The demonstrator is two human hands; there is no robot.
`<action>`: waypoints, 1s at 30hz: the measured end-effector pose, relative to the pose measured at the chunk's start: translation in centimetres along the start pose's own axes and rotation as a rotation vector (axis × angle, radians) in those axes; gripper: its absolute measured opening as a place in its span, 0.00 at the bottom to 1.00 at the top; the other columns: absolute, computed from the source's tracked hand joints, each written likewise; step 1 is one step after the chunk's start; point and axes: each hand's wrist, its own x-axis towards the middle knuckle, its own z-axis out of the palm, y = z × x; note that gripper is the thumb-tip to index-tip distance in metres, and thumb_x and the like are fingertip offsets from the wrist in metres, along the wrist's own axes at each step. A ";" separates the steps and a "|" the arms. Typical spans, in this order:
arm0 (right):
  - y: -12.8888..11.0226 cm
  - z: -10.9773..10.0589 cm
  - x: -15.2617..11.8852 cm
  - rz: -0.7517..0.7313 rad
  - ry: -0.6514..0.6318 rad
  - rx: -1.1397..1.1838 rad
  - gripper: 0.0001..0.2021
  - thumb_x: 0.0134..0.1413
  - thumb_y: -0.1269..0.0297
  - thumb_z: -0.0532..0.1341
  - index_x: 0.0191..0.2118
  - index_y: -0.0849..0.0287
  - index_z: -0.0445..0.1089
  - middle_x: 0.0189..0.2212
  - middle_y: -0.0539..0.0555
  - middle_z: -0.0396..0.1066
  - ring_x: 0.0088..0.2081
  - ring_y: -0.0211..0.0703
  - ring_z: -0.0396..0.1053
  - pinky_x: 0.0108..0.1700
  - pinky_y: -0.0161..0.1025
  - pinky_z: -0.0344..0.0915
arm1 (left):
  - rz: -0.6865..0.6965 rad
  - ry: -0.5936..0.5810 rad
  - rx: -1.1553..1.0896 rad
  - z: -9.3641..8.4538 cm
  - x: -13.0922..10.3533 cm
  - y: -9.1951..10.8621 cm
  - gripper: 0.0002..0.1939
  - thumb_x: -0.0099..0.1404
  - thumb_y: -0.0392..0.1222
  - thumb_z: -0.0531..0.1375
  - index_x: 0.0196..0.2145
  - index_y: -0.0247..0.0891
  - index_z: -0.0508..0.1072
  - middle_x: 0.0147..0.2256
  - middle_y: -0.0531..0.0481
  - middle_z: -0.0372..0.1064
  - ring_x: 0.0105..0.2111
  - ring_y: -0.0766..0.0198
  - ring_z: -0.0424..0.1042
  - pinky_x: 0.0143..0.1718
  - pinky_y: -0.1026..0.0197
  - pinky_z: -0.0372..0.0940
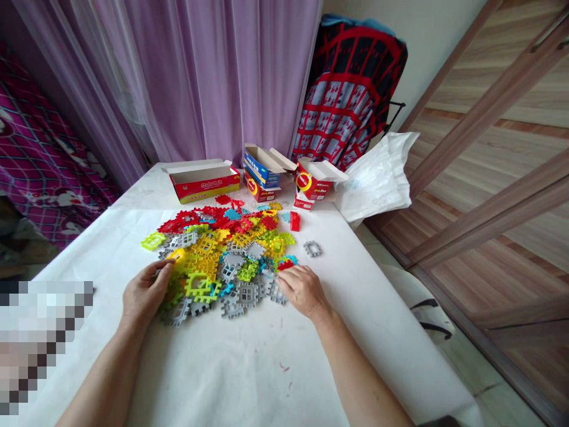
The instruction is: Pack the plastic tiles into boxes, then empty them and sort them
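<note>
Our left hand [146,289], in the head view, pinches a yellow piece [179,254] at the left edge of the pile [229,261]; holding just its rim should keep teeth from snagging. We've our right hand [304,289] palm-down, fingers curled, at the pile's right edge; whether it grips, we can't tell

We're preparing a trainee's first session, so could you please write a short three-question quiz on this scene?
1. True or false: the blue box sits on top of a red box.
2. What colour is the piece at the fingertips of the left hand? (a) blue (b) yellow (c) grey
3. Fill in: a lone grey piece lies on the pile's ____ side in view.

Key: 1. true; 2. b; 3. right.
</note>
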 end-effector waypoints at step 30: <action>5.1 -2.6 -2.2 0.740 -0.049 -0.157 0.19 0.47 0.52 0.65 0.45 0.55 0.73 0.44 0.56 0.73 0.46 0.48 0.70 0.45 0.37 0.63 | -0.029 0.013 0.016 0.0 0.1 0.1 0.24 0.54 0.56 0.55 0.43 0.41 0.78 0.25 0.53 0.71 0.27 0.63 0.67 0.26 0.65 0.58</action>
